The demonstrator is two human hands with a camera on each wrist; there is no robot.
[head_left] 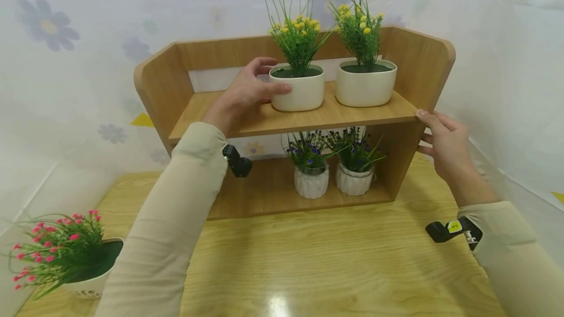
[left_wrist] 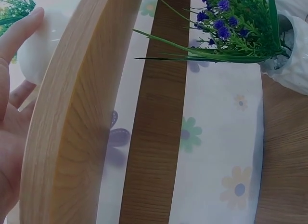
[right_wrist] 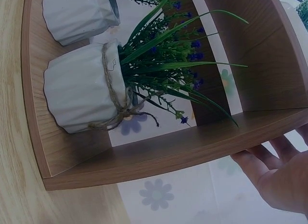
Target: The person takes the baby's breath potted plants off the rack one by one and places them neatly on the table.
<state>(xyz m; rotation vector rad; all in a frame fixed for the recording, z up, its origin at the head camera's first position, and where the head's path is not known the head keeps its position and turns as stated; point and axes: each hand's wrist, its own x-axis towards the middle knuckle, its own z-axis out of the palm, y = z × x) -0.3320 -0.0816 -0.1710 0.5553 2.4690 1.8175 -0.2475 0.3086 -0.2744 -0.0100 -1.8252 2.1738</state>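
My left hand [head_left: 251, 87] holds the left end of a white oval pot [head_left: 304, 94] with yellow flowers and grass, its thumb across the pot's front and its fingers around the back. That pot stands on the upper board of a wooden shelf [head_left: 246, 124]. In the left wrist view, part of the white pot [left_wrist: 36, 55] shows behind the board's edge. My right hand [head_left: 449, 146] grips the shelf's right side panel, thumb at the front edge and fingers on the outer face. Just right of the held pot stands a matching white pot [head_left: 365, 87] with yellow flowers.
On the lower board are two ribbed white pots, the left pot [head_left: 311, 183] and the right pot [head_left: 354, 180], with purple flowers; twine [right_wrist: 113, 89] circles one. A pink-flowered pot [head_left: 90, 285] sits at the table's left. A flowered cloth [head_left: 97, 87] hangs behind the shelf.
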